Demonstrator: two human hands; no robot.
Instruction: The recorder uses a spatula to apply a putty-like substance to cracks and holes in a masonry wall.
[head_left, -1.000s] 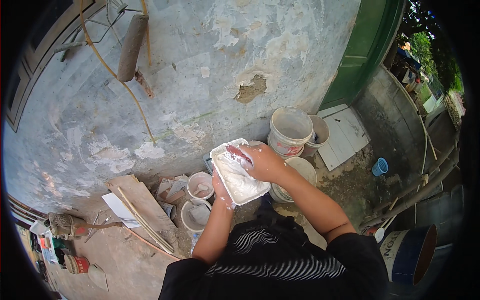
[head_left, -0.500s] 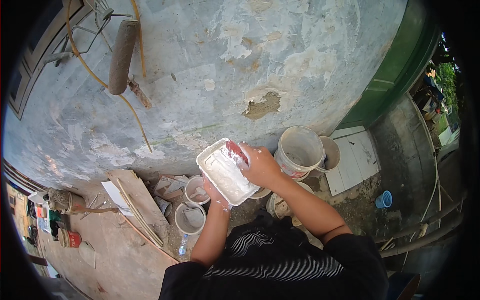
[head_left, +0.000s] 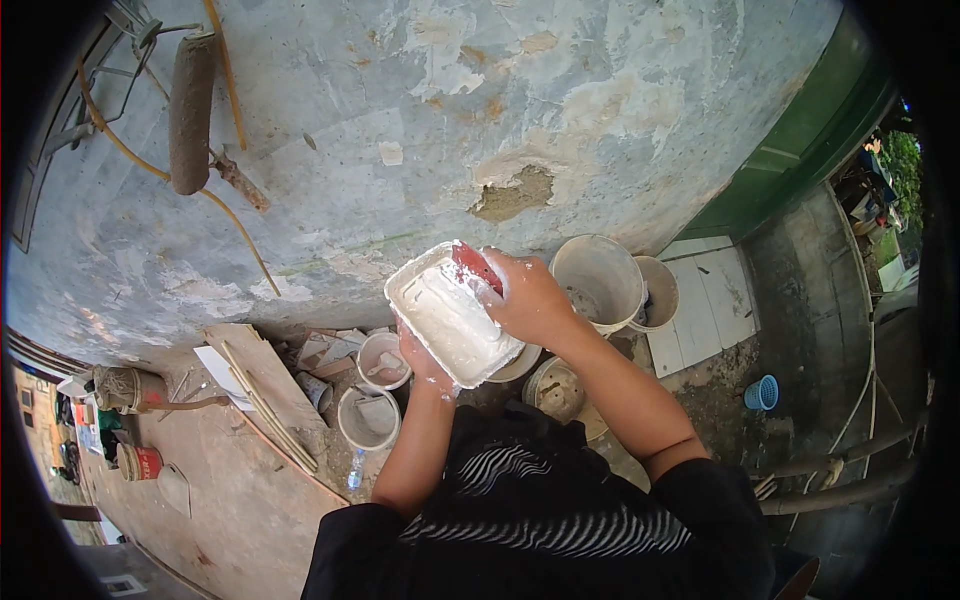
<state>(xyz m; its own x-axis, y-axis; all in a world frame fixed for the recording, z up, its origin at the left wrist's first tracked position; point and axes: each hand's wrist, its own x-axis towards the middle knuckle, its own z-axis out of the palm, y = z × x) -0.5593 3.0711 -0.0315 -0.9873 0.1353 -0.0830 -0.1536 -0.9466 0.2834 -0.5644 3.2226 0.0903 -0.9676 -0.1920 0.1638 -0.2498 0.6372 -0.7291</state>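
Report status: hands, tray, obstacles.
Left hand supporting white tray. Right hand holding red tool at tray's rim. White paste inside. Buckets nearby, none blocking the hands.

"What does the left hand [head_left: 425, 358] have?"

"A white tray [head_left: 420, 266], held along its near left side. White paste [head_left: 462, 335] coats the inside."

"And the right hand [head_left: 532, 298]?"

"It grips a flat red tool [head_left: 477, 266] at the tray's far right side, and there are white smears on the fingers."

"What's beyond them?"

"A peeling bluish-grey wall [head_left: 330, 185] with a rough bare patch [head_left: 515, 194]. A dirty paint roller [head_left: 190, 115] is up at the far left."

"Anything on the right?"

"A large bucket [head_left: 598, 278] beside a smaller bucket [head_left: 657, 292], then white panels [head_left: 705, 305] on the ground; farther right, a blue basket [head_left: 761, 392]."
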